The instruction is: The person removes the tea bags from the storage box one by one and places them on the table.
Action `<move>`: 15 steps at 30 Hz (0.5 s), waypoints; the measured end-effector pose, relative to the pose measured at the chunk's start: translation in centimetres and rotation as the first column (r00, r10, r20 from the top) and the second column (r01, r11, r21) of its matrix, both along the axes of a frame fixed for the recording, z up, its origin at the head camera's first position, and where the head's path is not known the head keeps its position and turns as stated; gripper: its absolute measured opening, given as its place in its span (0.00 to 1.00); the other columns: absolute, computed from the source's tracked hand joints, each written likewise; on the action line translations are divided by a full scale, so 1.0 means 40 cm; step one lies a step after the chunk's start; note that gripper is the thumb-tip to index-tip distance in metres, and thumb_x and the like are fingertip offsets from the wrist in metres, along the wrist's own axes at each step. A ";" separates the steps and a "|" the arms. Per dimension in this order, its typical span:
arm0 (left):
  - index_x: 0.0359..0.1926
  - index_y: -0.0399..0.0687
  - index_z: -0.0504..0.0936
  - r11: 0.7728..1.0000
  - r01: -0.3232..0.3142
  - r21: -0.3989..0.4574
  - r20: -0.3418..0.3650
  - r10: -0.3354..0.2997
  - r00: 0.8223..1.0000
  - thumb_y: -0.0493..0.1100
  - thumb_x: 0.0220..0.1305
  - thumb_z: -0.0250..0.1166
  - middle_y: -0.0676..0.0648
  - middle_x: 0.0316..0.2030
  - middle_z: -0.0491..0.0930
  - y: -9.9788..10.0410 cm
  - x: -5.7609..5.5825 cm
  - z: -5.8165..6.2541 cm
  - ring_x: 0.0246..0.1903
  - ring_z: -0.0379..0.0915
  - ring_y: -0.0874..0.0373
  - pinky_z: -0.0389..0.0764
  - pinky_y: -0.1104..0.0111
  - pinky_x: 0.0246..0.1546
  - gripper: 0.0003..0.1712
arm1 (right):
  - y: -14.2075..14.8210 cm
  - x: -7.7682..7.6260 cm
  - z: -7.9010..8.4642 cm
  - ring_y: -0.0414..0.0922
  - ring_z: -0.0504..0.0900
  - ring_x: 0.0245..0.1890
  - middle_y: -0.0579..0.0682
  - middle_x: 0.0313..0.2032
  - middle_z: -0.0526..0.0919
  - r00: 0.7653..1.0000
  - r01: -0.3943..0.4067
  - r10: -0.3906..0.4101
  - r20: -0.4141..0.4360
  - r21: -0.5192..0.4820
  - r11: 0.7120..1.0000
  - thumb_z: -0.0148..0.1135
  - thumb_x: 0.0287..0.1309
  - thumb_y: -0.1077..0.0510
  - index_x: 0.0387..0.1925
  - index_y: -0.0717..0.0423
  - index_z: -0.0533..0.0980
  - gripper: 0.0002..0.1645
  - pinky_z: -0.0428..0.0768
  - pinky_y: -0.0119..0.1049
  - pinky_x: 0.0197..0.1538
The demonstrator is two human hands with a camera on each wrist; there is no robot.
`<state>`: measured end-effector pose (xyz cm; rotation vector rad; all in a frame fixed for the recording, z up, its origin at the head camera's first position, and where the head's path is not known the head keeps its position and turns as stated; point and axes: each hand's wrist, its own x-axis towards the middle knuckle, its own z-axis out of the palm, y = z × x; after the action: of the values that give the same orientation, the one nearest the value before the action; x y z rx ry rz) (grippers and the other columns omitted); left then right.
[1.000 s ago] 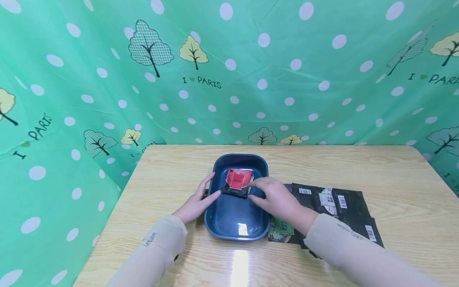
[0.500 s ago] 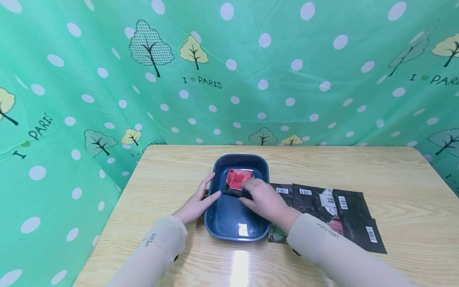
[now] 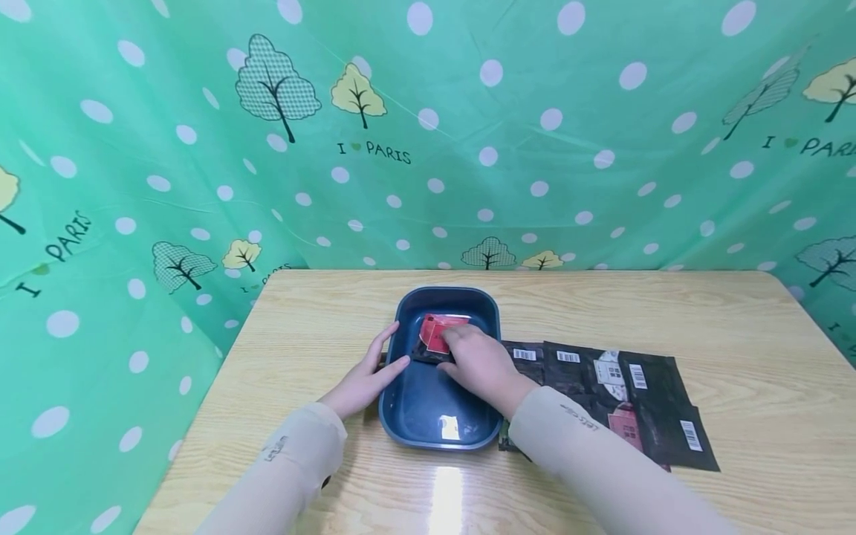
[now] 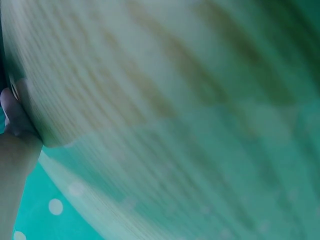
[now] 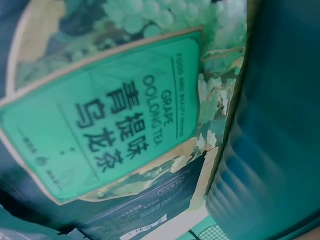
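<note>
In the head view a deep blue plastic box [image 3: 438, 412] stands on the table. A red-and-black tea sachet [image 3: 436, 333] lies inside, towards the far end. My left hand [image 3: 361, 380] rests at the box's left rim, its thumb over the edge and its index finger stretched along it. My right hand [image 3: 483, 365] reaches into the box, with its fingers over the sachet's right side and its thumb near the lower edge. The fingertips are hidden, so whether they pinch the sachet cannot be seen. The left wrist view catches only part of the left hand [image 4: 19, 117].
Several black tea sachets [image 3: 669, 416] lie overlapping right of the box, partly under my right sleeve. One green-labelled grape oolong tea sachet [image 5: 125, 115] shows close up in the right wrist view, beside the box's ribbed wall [image 5: 270, 140]. A green dotted curtain [image 3: 428, 148] hangs behind the table.
My right hand has moved left, from beside the red-and-black sachet to over its right side. The left hand and the box have stayed about where they were.
</note>
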<state>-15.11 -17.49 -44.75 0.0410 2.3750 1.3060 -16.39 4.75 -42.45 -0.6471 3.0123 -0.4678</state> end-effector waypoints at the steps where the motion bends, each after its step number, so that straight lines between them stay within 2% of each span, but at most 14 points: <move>1: 0.75 0.85 0.41 1.000 0.002 0.001 -0.002 -0.002 1.000 0.64 0.72 0.52 0.42 0.77 0.52 0.000 0.000 0.000 0.74 0.52 0.36 0.58 0.36 0.68 0.39 | -0.002 -0.002 -0.001 0.52 0.75 0.64 0.55 0.62 0.78 1.000 0.002 -0.003 0.006 0.017 1.000 0.71 0.57 0.44 0.62 0.59 0.75 0.36 0.76 0.47 0.64; 8: 0.75 0.85 0.41 1.000 0.006 0.005 0.000 -0.006 1.000 0.64 0.72 0.52 0.42 0.77 0.51 0.001 0.000 0.001 0.74 0.52 0.36 0.58 0.37 0.69 0.38 | -0.011 -0.013 -0.015 0.54 0.67 0.71 0.53 0.70 0.69 0.999 -0.020 0.013 0.052 0.154 0.988 0.69 0.54 0.33 0.70 0.54 0.67 0.49 0.73 0.50 0.67; 15: 0.75 0.84 0.41 1.000 0.004 0.008 0.003 -0.004 1.000 0.64 0.72 0.52 0.42 0.77 0.51 0.000 -0.001 0.000 0.74 0.51 0.36 0.57 0.37 0.69 0.39 | -0.015 -0.014 -0.022 0.55 0.62 0.73 0.54 0.73 0.65 0.998 -0.042 0.026 0.065 0.265 0.963 0.64 0.54 0.28 0.73 0.51 0.62 0.53 0.73 0.50 0.67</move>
<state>-15.15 -17.47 -44.75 0.0457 2.3664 1.3128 -16.96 4.15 -43.35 -0.6490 2.9245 -0.0749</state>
